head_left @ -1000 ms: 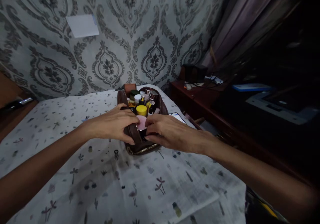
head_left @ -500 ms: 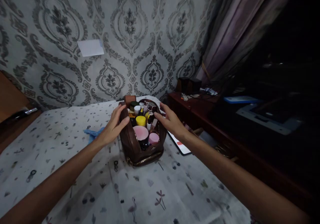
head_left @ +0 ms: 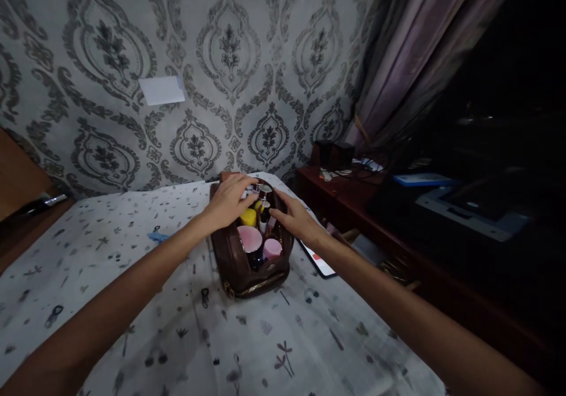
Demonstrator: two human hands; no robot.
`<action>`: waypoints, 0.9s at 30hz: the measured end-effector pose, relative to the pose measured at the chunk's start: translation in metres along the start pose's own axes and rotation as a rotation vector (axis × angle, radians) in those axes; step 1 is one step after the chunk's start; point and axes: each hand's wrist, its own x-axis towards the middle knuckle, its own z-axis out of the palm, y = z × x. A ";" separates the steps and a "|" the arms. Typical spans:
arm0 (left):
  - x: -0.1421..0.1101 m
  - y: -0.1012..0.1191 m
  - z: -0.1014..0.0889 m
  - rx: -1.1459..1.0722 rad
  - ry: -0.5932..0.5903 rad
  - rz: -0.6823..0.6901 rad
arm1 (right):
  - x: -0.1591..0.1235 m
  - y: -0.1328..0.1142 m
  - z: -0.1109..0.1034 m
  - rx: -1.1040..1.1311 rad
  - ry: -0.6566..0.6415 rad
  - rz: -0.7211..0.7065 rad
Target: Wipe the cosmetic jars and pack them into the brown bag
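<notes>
A brown leather pouch (head_left: 239, 269) stands open on the patterned cloth, packed with small jars and tubes: a pink-lidded jar (head_left: 250, 238), a smaller pink jar (head_left: 272, 247) and a yellow cap (head_left: 248, 217). My left hand (head_left: 227, 200) lies over the far left part of the pouch's opening, fingers curled down onto the items there. My right hand (head_left: 295, 218) rests on the right rim, fingers stretched toward the middle of the opening. What the left fingers touch is hidden under the hand.
A phone (head_left: 319, 259) lies on the cloth right of the pouch. A dark wooden side table (head_left: 349, 192) with small clutter stands beyond it, by a curtain (head_left: 411, 60). A blue scrap (head_left: 155, 236) lies left of the pouch. The patterned wall is close behind.
Both hands slid from the pouch's near end to its far end, then moved inward over the opening. The pink jars at the front came into view.
</notes>
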 end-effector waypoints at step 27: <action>-0.029 -0.045 0.014 -0.185 0.252 -0.346 | 0.034 -0.011 0.024 0.761 -0.164 0.441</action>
